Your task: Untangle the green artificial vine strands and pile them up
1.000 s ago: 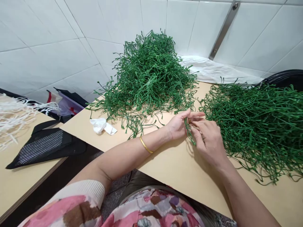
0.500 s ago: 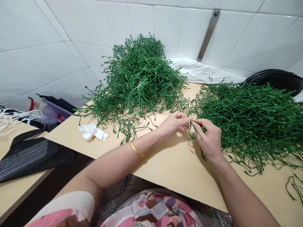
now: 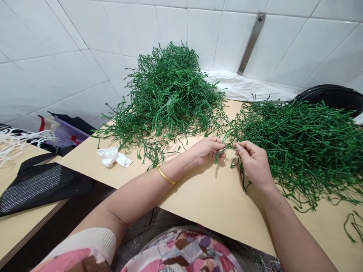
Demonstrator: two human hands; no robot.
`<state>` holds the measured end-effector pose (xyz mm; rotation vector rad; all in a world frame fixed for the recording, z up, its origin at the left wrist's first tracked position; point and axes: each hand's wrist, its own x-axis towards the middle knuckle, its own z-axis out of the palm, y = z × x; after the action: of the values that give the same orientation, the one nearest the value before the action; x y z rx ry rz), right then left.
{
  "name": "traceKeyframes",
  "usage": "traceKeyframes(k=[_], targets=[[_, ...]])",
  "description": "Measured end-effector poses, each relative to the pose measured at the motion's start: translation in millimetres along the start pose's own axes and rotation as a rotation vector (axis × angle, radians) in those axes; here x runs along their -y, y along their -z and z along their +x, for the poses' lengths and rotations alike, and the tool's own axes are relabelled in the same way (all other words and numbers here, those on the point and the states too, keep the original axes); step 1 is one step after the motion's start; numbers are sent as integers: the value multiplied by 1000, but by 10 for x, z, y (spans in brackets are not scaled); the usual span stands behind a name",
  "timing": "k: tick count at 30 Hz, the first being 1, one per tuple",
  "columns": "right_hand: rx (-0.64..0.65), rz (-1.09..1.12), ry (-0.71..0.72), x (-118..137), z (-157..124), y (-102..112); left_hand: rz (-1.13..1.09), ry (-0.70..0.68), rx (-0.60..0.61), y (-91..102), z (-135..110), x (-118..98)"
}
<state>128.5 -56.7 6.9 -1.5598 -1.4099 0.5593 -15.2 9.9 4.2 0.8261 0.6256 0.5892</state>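
Thin green cords with knot-like ends fill the table in front of me. My left hand (image 3: pixel 208 150) is closed in a pinch on a green cord (image 3: pixel 220 154), whose curved ends stick out above and below the fingers. To its right, my right hand (image 3: pixel 253 160) pinches a thin green strand between thumb and forefinger, and this strand stretches across the small gap between the hands. More green strands (image 3: pixel 242 175) hang below the right hand. A tall pile of green cords (image 3: pixel 170 90) lies beyond my left hand, and a second pile (image 3: pixel 306 143) is close beside my right hand.
Crumpled white tissue (image 3: pixel 113 156) lies on the tan table (image 3: pixel 198 196) at left. A black rounded object (image 3: pixel 330 96) and white sheeting (image 3: pixel 235 85) are behind the piles, against the tiled wall. Another surface at left bears a black mesh item (image 3: pixel 34 187) and white cords (image 3: pixel 25 139).
My hands have drawn slightly apart, with a strand now stretched between them. The cord at my left fingers has shifted left. The piles look unchanged.
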Motion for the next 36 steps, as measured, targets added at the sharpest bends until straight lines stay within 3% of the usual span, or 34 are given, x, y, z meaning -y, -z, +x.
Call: traceKeyframes(k=[5, 12, 16, 19, 25, 31, 36], targets=[[41, 73, -5, -17, 15, 12, 14, 48, -32, -31, -17, -20], [-43, 192, -41, -46, 44, -3, -67, 95, 32, 12, -11, -3], [-157, 168, 6, -112, 61, -3, -66, 75, 10, 43, 12, 0], [-265, 129, 16, -108, 46, 4, -45, -14, -64, 40, 23, 0], [-83, 35, 28, -5, -14, 1, -35, -107, -162, 53, 61, 23], [-177, 160, -5, -33, 18, 0, 53, -143, -121, 86, 75, 47], [-89, 365, 10, -48, 26, -24, 158, -218, -161, 27, 35, 51]])
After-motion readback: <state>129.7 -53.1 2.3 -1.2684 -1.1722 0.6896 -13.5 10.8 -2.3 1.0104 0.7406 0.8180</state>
